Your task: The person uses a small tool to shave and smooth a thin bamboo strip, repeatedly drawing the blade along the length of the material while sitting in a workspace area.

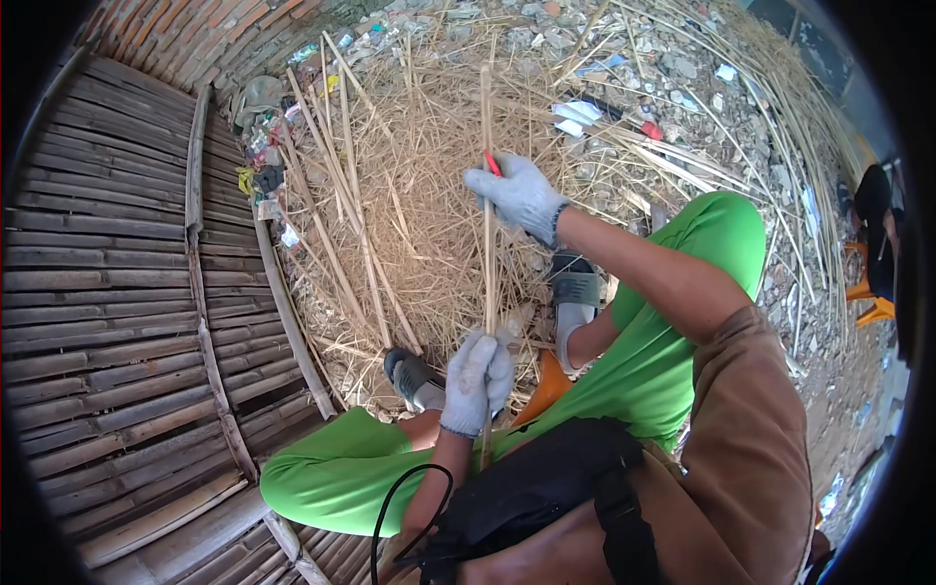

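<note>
A long, pale bamboo strip [489, 258] runs upright through the middle of the view, away from my lap. Close to my knees, my left hand [472, 382], in a whitish work glove, is closed around its lower part. Farther out, my right hand [523, 198], gloved the same way, is closed on a small red tool [492, 163] held against the strip. Only a bit of red shows past the thumb, so its exact kind is hidden. Below the left hand the strip's near end reaches down by a black bag [546, 478] at my waist.
Straw-like shavings [429, 166] cover the ground ahead, with several loose bamboo strips [356, 210] on the left. A slatted bamboo panel [107, 292] stands along the left side, below a brick wall [195, 39]. Rubble and litter [673, 78] lie to the right. Part of an orange stool [549, 388] shows beneath me.
</note>
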The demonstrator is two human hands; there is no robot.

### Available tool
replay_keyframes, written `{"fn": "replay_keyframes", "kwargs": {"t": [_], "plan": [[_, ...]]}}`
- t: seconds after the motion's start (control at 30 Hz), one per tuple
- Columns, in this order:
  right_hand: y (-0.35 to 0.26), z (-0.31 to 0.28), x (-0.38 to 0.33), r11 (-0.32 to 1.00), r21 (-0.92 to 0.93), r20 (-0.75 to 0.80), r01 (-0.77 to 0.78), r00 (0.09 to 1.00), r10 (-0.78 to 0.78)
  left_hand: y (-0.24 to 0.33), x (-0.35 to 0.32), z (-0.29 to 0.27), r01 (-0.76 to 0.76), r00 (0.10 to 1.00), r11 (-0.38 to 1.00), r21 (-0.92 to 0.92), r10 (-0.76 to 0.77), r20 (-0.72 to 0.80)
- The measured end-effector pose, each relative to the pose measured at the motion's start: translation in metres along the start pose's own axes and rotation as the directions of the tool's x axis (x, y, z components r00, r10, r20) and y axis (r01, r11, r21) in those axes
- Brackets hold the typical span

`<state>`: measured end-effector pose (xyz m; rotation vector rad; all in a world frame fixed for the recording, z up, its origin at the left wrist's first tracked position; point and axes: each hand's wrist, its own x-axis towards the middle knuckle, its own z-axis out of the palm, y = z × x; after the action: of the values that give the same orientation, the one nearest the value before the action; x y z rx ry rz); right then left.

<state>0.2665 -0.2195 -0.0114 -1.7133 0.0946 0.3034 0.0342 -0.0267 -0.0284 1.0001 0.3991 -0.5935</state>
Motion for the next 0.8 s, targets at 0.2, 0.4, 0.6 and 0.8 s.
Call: {"fn": "replay_keyframes", "kwargs": {"t": [0.2, 0.4, 0.6, 0.8], "plan": [[0.023, 0.002, 0.014, 0.962, -0.269, -0.158, 0.050, 0.983, -0.096, -0.012, 0.000, 0.014, -0.151, 0.967, 0.829, 0.539, 0.237, -0.095], [0.030, 0.001, 0.015, 0.909, -0.415, -0.180, 0.028, 0.977, -0.112, -0.021, -0.006, 0.013, -0.265, 0.717, 0.018, 0.964, 0.672, 0.185], [0.021, 0.021, -0.021, 0.760, -0.575, 0.297, 0.303, 0.943, -0.151, 0.011, -0.014, -0.014, -0.209, 0.943, 0.790, 0.576, 0.318, -0.094], [0.023, 0.047, -0.052, 0.622, -0.659, 0.461, 0.423, 0.881, -0.110, 0.015, -0.017, -0.019, -0.165, 0.961, 0.950, 0.265, 0.216, -0.174]]}}
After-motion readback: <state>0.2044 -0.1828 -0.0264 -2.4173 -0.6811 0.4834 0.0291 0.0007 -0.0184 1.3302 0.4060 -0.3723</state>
